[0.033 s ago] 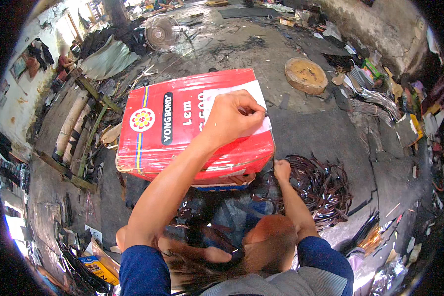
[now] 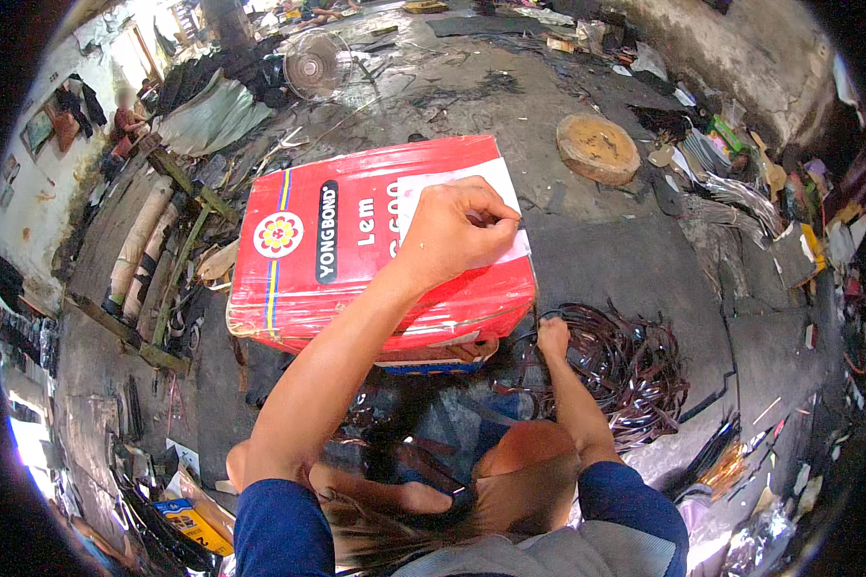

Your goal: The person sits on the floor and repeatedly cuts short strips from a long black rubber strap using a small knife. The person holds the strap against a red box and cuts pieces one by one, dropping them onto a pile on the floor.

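Note:
A red cardboard box (image 2: 298, 192) stands in front of me, with a white sheet (image 2: 416, 189) on the right part of its top. My left hand (image 2: 464, 223) rests over that sheet, thumb and fingers pinched together at its right edge. Whatever they hold is too small or hidden to make out. Lower down, just off the box's near right corner, my right hand (image 2: 553, 337) is closed. A thin dark strip seems to run into its fist. Beside it lies a tangled heap of glossy brown strips (image 2: 635, 375) on the floor.
A round wooden block (image 2: 598, 149) sits on the floor beyond the box. A standing fan (image 2: 316, 65) is at the far left. Wooden beams and rolls (image 2: 144, 236) lie to the left. Scraps and sheets (image 2: 726, 183) pile along the right wall. A person (image 2: 128, 120) is far left.
My right hand has shifted very slightly nearer to me beside the strips. The left hand keeps its place on the sheet.

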`<state>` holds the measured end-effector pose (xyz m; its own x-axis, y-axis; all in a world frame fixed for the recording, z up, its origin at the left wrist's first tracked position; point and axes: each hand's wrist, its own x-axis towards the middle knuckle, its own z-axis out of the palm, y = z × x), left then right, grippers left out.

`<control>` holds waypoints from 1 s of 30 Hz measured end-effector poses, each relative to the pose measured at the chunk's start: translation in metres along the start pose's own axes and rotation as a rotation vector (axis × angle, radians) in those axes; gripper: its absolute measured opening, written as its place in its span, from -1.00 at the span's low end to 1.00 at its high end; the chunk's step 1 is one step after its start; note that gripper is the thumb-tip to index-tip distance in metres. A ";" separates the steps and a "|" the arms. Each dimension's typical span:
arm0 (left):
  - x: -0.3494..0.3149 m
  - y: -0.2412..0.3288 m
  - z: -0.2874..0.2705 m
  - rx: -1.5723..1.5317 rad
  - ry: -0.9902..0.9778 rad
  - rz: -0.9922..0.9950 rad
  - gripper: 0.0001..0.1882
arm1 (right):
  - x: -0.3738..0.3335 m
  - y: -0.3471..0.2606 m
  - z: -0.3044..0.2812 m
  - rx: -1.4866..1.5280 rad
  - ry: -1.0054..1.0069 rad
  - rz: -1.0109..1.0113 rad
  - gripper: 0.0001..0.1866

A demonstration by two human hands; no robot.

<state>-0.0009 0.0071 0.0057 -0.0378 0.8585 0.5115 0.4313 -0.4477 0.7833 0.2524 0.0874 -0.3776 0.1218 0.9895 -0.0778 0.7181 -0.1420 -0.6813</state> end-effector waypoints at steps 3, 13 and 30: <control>0.004 0.003 0.008 0.022 -0.002 0.030 -0.93 | 0.003 0.038 0.003 -0.123 0.027 0.063 -0.71; -0.001 -0.003 -0.002 0.042 -0.038 0.147 -0.92 | -0.020 0.026 -0.019 -0.242 -0.033 0.171 -0.65; -0.254 -0.039 0.049 0.527 -0.203 0.179 -0.54 | -0.004 0.130 -0.138 -0.145 -0.218 0.161 -0.53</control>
<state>0.0360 -0.1813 -0.1717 0.2272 0.8351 0.5010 0.8067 -0.4496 0.3836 0.4396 0.0615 -0.3657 0.1029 0.9343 -0.3413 0.7940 -0.2838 -0.5376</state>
